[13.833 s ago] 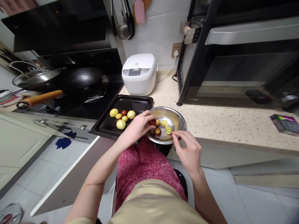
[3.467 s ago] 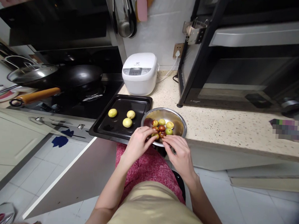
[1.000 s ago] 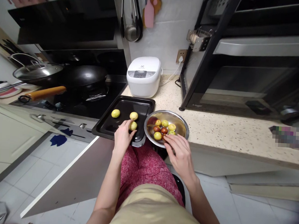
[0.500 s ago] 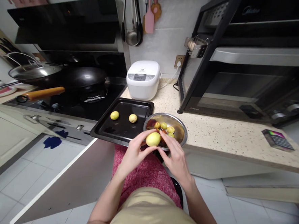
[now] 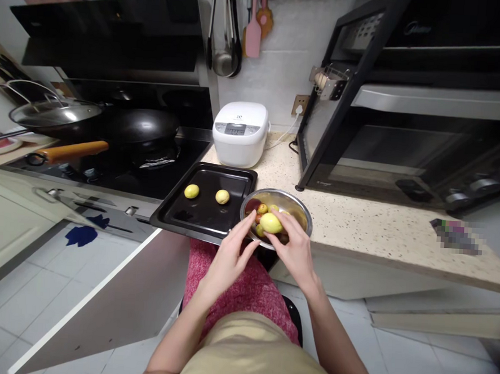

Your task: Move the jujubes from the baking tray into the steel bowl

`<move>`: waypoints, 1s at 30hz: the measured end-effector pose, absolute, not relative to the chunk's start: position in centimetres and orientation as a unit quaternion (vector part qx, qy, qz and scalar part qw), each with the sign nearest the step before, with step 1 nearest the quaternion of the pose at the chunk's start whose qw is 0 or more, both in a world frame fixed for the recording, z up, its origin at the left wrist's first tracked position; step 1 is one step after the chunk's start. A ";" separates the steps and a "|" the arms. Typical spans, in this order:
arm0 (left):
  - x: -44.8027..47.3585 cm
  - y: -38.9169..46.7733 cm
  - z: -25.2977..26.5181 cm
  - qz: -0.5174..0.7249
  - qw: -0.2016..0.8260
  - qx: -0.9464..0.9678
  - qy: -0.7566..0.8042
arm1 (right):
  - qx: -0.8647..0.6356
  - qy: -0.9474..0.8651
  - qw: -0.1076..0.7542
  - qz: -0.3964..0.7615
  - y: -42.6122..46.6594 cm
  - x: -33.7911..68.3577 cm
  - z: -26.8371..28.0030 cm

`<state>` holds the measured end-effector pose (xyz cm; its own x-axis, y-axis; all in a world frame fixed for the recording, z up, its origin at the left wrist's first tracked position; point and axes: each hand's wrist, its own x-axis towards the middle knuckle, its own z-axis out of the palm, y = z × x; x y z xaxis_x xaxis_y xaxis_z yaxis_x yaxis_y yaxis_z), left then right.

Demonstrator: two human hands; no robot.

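Over the bowl's near side, my right hand (image 5: 295, 249) grips a smooth yellow oval fruit (image 5: 271, 223) between thumb and fingers. My left hand (image 5: 231, 259) is just left of it, thumb and fingers apart, holding nothing. Below them is a stainless steel bowl (image 5: 307, 208) with several more fruits (image 5: 263, 208), yellow-green and some reddish-brown, partly hidden by my hands. The kind of fruit I cannot make out for certain. On the black baking tray (image 5: 204, 213), left of the bowl, lie two yellow fruits, one at left (image 5: 191, 191) and one at right (image 5: 222, 196).
A white rice cooker (image 5: 240, 135) stands behind the tray. To the left is a black hob with a wok (image 5: 143, 127) and a lidded pan (image 5: 57, 119). A large oven (image 5: 387, 156) is at the right. An open cabinet door (image 5: 98, 313) juts out by my left leg.
The yellow fruit, earlier between both hands, has moved right and slightly up over the bowl in my right hand. My left hand has let go of it.
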<state>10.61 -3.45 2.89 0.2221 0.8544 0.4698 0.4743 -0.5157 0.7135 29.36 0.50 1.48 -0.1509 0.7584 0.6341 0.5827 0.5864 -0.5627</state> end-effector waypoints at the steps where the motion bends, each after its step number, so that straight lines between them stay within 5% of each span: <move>1: 10.4 -3.4 2.9 0.439 0.185 0.755 0.450 | -0.461 -0.749 0.468 0.083 1.1 29.5 1.6; 11: 9.4 -2.9 2.5 0.378 0.097 0.800 0.456 | -0.544 -0.767 0.342 -0.004 4.5 29.4 2.8; 30: 9.4 -2.4 1.7 0.352 0.089 0.817 0.448 | -0.553 -0.764 0.328 0.056 4.2 28.7 3.2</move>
